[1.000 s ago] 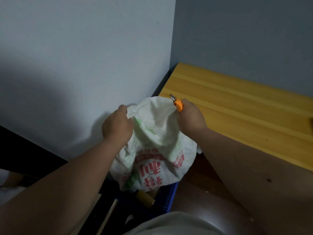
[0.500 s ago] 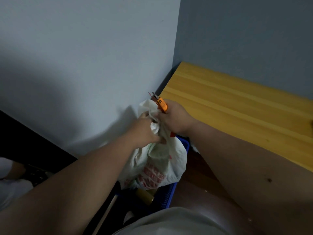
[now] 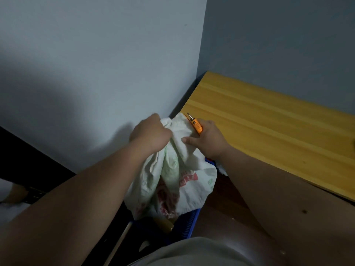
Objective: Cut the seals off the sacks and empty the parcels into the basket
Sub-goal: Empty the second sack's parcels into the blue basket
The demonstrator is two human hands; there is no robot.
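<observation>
Hands: left (image 3: pixel 151 134) fist bunches sack (image 3: pixel 172 177) top; right (image 3: pixel 208 140) grips orange cutter (image 3: pixel 196 125), prob. sack too.

sack (image 3: pixel 178 181) | red and green print, crumpled | not readable

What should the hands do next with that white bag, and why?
Probably lift and shake the white sack over the blue basket. The left hand grips its bunched top, the right hand holds it along with the orange cutter, and it hangs just above the basket.
</observation>
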